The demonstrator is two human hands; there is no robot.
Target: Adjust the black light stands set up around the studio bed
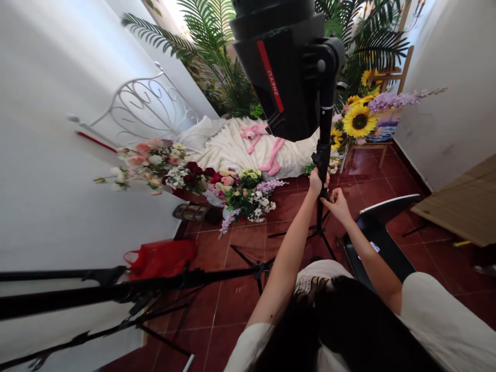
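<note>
My left hand point(316, 183) is wrapped round the black pole of a light stand point(324, 132), just below a dark clamp joint. A little lower and to the right, my right hand point(338, 205) pinches at the side of the same pole; a small dark part, perhaps a knob, is mostly hidden by the fingers. On top of the stand sits a large black studio light point(282, 67) with a red stripe and the lettering "ZHEYU", tilted downward. The stand's spread legs rest on the tiled floor below my hands.
A black chair point(358, 232) stands close on the right, with a wooden board point(461, 201) beyond it. Black stands point(155, 287) cross the lower left near a red bag point(165, 258). Ahead are flowers point(248, 194), a pink plush toy point(274, 155) on white cloth, and sunflowers point(359, 122).
</note>
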